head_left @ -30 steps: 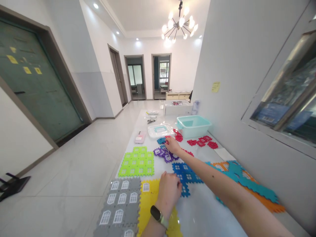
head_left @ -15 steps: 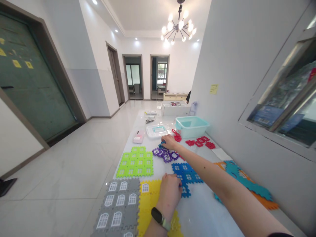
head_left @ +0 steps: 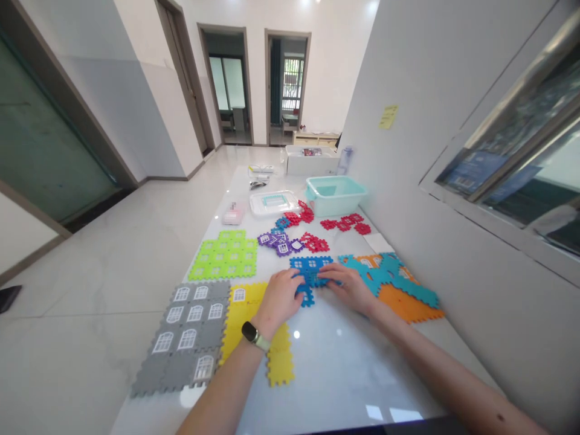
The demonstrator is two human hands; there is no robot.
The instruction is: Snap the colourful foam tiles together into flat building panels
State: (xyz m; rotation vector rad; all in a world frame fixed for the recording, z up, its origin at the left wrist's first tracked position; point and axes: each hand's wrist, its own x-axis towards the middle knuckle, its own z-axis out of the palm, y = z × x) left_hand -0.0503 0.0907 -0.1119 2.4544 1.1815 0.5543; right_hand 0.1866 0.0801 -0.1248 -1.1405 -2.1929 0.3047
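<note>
A blue panel of interlocking window tiles (head_left: 312, 262) lies flat on the table in front of me. My left hand (head_left: 281, 297), with a watch on its wrist, grips the panel's left side with bent fingers. Across from it, my right hand (head_left: 348, 286) has its fingertips closed on the panel's right part; they partly hide the tiles there. Several purple window tiles (head_left: 281, 248) lie loose just beyond the panel, and a few blue gear-edged pieces (head_left: 281, 223) sit behind those. Whether a separate tile is between my fingers is hidden.
Joined green (head_left: 224, 257), yellow (head_left: 281, 364) and grey (head_left: 197, 329) panels lie to the left. Orange (head_left: 401, 304) and teal (head_left: 419, 287) panels overlap at right, near the wall. Red pieces (head_left: 315, 242), a clear lid (head_left: 258, 205) and a mint bin (head_left: 338, 202) are farther back.
My right hand has come back from the blue and purple pieces to the blue panel. My left hand stays at the panel's left side. The view has tilted down.
</note>
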